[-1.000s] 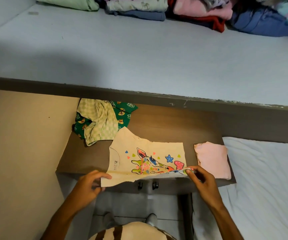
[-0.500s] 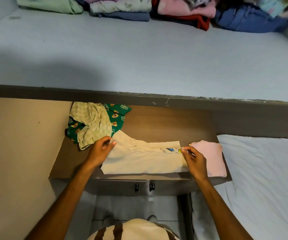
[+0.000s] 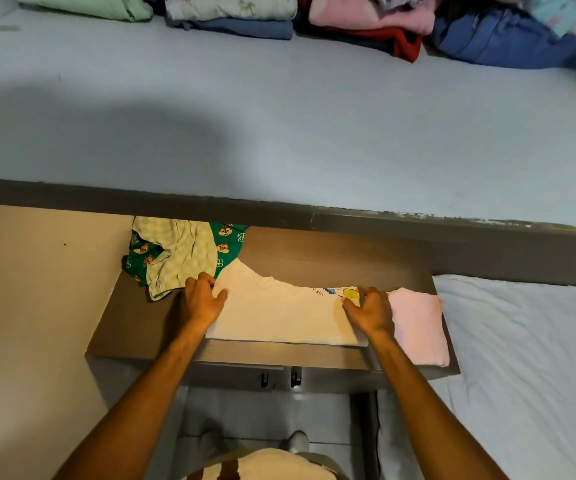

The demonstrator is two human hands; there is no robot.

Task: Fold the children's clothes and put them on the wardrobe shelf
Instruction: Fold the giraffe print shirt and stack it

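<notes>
Cream shirt [image 3: 281, 315] on tabletop [image 3: 134, 327], long axis L–R, betw. both hands. L hand [image 3: 200, 300] flat on L edge, fingers relaxed; R hand [image 3: 369, 310] on R edge, fingers curled, grip unclear. Next fold prob. L-to-R.

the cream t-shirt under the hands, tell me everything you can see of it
The cream t-shirt looks like soft knit cotton and lies flat on the brown wooden surface, folded over so mostly its plain side shows. A strip of colourful print with small lettering peeks out at its far right edge. One sleeve points back toward the green patterned garment. The left hand presses its left end, the right hand its right end. A folded pink cloth lies right beside it.
</notes>
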